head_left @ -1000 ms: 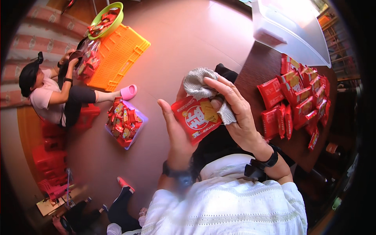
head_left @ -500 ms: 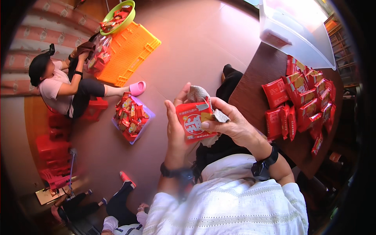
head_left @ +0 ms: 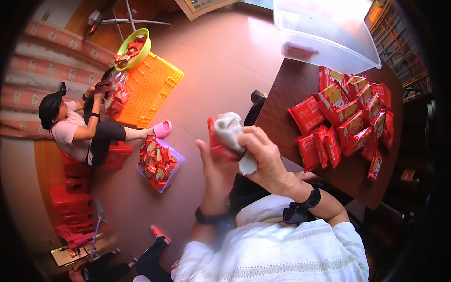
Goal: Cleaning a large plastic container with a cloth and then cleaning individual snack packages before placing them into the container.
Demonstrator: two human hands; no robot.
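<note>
In front of my chest, my left hand (head_left: 217, 171) supports a red snack packet (head_left: 213, 135), its thumb sticking up at the side. The packet is tilted nearly edge-on, and most of its face is hidden by the cloth and my right hand. A light grey cloth (head_left: 229, 129) is bunched in my right hand (head_left: 264, 157), whose fingers are curled round it. The cloth touches the packet, and one end hangs below my fingers. Several similar red packets (head_left: 307, 115) lie heaped on the dark wooden table (head_left: 286, 87) to my right.
A clear plastic bin (head_left: 329, 42) stands at the table's far end. On the floor to the left is a lilac basket (head_left: 174, 170) of packets. Beyond it, a seated person (head_left: 75, 120) works near an orange crate (head_left: 157, 87) and a green basin (head_left: 146, 47). Red stools (head_left: 73, 199) are stacked left.
The packet has turned from facing me to nearly edge-on. My right hand has brought the cloth up over it. The whole view has shifted slightly, with the table now further left.
</note>
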